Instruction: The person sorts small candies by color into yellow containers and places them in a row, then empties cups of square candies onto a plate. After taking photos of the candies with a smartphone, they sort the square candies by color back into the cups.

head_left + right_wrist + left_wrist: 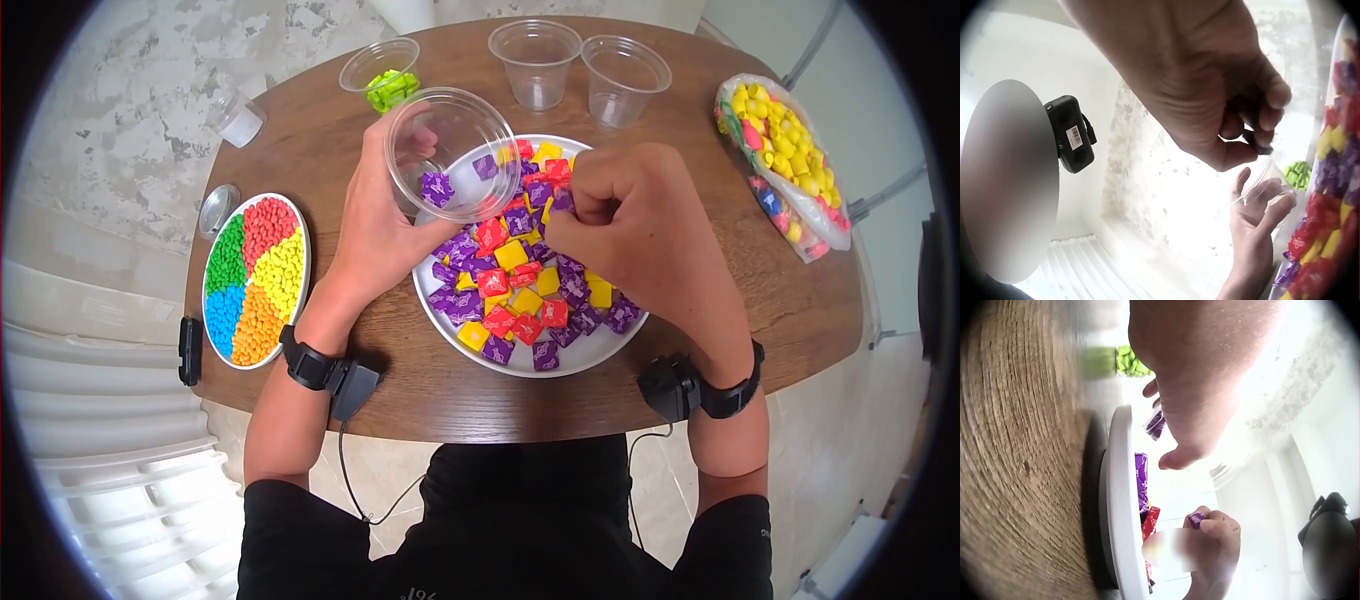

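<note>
My left hand [372, 220] holds a clear plastic cup [455, 130], tilted over the far left part of a white plate [590, 362]. Inside the cup lies a purple wrapped candy [437, 188]. On the plate are many wrapped candies in purple, red and yellow. My right hand [645, 235] is above the plate's right side, fingers curled. Both wrist views show it pinching a purple wrapped candy [1264, 150] between thumb and fingers. In the right wrist view, that candy overlaps the cup's mouth.
Beyond the plate stand a clear cup of green candies [392, 90] and two other clear cups [535, 70]. An oval plate of sorted small colored pieces [305, 240] is at left, near a small lidded container [238, 120]. A bag of yellow and pink pieces [785, 150] lies at right.
</note>
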`<move>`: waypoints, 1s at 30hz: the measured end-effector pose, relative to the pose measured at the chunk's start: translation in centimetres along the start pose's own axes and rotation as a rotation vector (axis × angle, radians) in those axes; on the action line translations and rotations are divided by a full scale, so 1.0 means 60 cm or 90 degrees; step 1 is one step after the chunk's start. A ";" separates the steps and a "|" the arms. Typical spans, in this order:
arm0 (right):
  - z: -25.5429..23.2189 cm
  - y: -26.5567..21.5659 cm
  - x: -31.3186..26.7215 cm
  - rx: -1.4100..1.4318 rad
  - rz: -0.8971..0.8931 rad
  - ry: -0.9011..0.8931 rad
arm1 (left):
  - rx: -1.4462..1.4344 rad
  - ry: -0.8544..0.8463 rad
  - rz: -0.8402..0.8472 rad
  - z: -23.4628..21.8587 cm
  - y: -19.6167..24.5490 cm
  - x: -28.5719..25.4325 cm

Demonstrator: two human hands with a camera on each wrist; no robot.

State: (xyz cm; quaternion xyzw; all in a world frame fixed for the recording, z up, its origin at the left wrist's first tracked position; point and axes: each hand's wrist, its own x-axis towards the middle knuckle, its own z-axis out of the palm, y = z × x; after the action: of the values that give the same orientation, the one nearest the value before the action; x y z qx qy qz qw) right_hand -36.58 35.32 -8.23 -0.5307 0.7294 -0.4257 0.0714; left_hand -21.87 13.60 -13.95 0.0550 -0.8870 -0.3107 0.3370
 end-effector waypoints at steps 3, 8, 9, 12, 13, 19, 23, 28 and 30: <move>0.014 -0.001 0.003 0.063 -0.070 0.099 | -0.011 -0.006 0.012 0.002 0.005 0.001; 0.029 0.005 0.007 0.101 -0.125 0.138 | -0.016 -0.027 0.014 0.002 0.020 0.000; 0.030 0.006 0.007 0.100 -0.152 0.132 | -0.016 -0.026 0.013 0.002 0.020 -0.001; 0.043 -0.004 0.012 0.147 -0.169 0.141 | -0.015 -0.028 0.020 0.003 0.016 -0.002; 0.045 -0.006 0.013 0.163 -0.175 0.145 | -0.014 -0.028 0.018 0.002 0.013 -0.002; 0.021 0.002 0.006 0.093 -0.073 0.121 | -0.022 -0.007 0.011 0.000 0.010 -0.001; 0.018 0.008 -0.004 -0.085 0.009 -0.071 | -0.016 -0.008 0.018 0.000 0.006 0.002; 0.036 0.034 -0.016 -0.119 -0.045 -0.120 | -0.016 -0.010 -0.004 0.000 -0.004 0.000; 0.028 0.025 -0.013 -0.136 -0.008 -0.176 | -0.020 -0.010 -0.005 0.000 -0.003 0.000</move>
State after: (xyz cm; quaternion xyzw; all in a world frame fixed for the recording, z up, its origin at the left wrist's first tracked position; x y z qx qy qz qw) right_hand -36.39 35.14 -10.60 -0.5933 0.7504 -0.2691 0.1121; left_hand -21.89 13.44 -14.04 0.0506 -0.8845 -0.3263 0.3296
